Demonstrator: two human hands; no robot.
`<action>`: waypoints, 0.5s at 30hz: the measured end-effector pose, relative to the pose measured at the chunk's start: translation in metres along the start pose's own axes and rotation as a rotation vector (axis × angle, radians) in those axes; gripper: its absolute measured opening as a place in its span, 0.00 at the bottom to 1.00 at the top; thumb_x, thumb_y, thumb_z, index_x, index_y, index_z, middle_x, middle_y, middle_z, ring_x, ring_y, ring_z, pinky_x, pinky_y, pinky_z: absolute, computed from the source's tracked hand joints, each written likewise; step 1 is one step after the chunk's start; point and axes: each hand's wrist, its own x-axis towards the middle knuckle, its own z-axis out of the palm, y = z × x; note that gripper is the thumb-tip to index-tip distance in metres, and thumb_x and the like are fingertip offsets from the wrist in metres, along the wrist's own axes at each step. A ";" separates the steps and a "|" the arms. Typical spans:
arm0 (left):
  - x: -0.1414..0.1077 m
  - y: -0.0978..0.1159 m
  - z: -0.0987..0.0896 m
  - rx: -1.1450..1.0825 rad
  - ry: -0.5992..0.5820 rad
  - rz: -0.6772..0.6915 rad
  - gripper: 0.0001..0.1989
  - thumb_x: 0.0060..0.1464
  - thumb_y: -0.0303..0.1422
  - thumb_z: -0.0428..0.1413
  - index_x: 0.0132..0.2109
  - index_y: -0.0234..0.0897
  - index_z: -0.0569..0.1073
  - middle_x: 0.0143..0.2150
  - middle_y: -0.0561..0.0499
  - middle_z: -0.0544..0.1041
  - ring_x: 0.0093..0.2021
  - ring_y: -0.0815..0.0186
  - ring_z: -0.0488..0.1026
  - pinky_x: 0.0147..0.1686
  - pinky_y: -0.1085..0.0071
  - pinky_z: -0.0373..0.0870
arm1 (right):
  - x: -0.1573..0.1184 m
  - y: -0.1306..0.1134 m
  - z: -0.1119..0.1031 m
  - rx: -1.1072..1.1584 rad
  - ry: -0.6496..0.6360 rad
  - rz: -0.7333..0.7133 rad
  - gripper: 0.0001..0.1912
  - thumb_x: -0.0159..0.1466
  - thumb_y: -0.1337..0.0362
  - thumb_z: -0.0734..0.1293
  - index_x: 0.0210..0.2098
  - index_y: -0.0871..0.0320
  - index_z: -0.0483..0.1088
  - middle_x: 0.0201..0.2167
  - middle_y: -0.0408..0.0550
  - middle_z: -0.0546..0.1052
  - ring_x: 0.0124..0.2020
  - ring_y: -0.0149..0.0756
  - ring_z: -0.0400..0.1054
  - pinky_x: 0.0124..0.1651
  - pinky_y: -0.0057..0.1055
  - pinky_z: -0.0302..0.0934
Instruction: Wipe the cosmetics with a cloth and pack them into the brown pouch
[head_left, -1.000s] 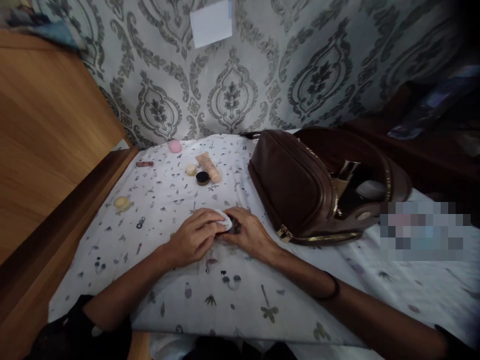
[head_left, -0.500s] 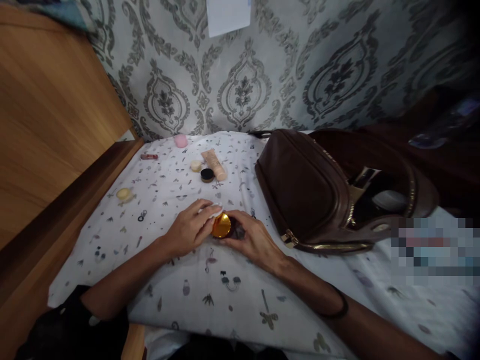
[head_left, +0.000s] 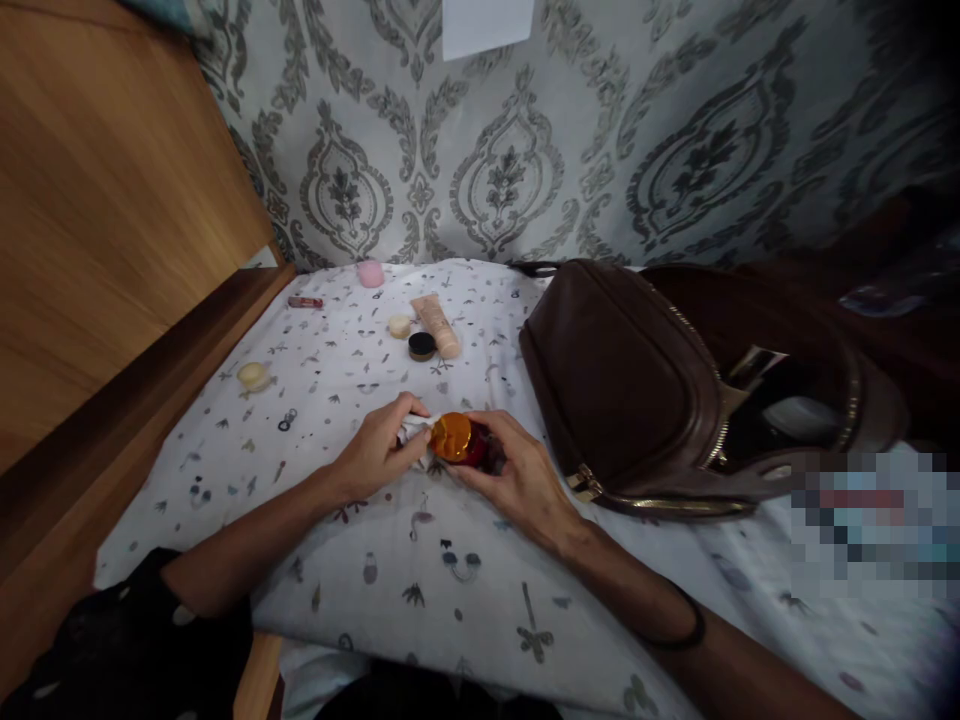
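A small jar (head_left: 454,437) with a shiny gold top and a dark red body is held just above the patterned white cloth. My right hand (head_left: 517,478) wraps its fingers and thumb round the jar's right side. My left hand (head_left: 386,445) pinches a crumpled white wipe (head_left: 418,428) against the left edge of the gold top. Beyond the hands lie a beige tube (head_left: 436,325), a black-lidded pot (head_left: 421,346) and a small cream-coloured pot (head_left: 399,325).
A brown bag (head_left: 622,380) stands open on the right with items inside. A pink item (head_left: 370,273), a red tube (head_left: 305,302) and a yellowish pot (head_left: 253,376) lie at the left. Wooden furniture (head_left: 127,180) borders the left side.
The gold top is tilted differently, showing more of the dark red body. My left hand and the wipe have shifted slightly left on the jar. The whole view has turned a little.
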 end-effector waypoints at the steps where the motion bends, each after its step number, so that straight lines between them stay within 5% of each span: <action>1: 0.000 0.000 0.000 -0.007 -0.011 0.002 0.05 0.60 0.33 0.52 0.43 0.37 0.67 0.28 0.59 0.68 0.20 0.75 0.60 0.22 0.77 0.59 | 0.000 -0.001 -0.001 -0.008 0.009 -0.002 0.21 0.57 0.60 0.73 0.49 0.55 0.71 0.46 0.53 0.77 0.48 0.47 0.73 0.49 0.42 0.69; 8: -0.001 -0.001 0.000 0.046 -0.054 0.116 0.04 0.56 0.31 0.54 0.40 0.38 0.69 0.29 0.57 0.72 0.22 0.73 0.63 0.24 0.77 0.62 | 0.001 0.004 -0.002 -0.085 0.064 0.033 0.22 0.56 0.57 0.74 0.49 0.55 0.73 0.45 0.53 0.78 0.45 0.46 0.74 0.47 0.42 0.69; 15: -0.005 -0.001 0.006 0.094 0.027 0.356 0.05 0.60 0.29 0.54 0.43 0.36 0.71 0.35 0.50 0.76 0.33 0.67 0.74 0.35 0.73 0.71 | 0.002 0.008 -0.003 -0.104 0.086 0.049 0.24 0.57 0.54 0.75 0.50 0.55 0.73 0.46 0.54 0.79 0.47 0.48 0.74 0.52 0.44 0.69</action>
